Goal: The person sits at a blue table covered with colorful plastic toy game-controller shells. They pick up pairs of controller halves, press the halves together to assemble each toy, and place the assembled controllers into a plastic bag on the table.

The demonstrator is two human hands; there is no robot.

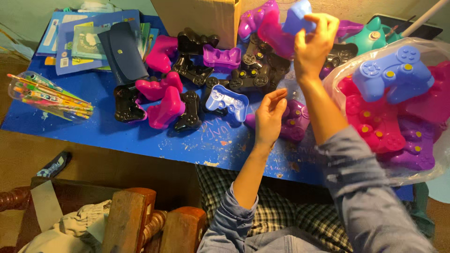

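My right hand (314, 44) is raised over the blue table (140, 136) and grips a blue plastic controller shell (297, 16), with a pink shell piece (274, 35) just left of it. My left hand (270, 117) hovers lower with fingers apart and holds nothing. It is beside a purple controller (295, 121) and a light blue controller (227, 100) lying on the table. Several black (253, 77) and pink (161, 89) controller shells are heaped behind them.
A clear plastic bag (422, 173) at the right holds blue (393, 72), pink and purple controllers. A cardboard box (199, 18) stands at the back. Booklets and a dark pouch (119, 51) lie at the back left, and a packet of coloured pens (49, 96) sits at the left edge. A wooden chair (136, 225) stands below.
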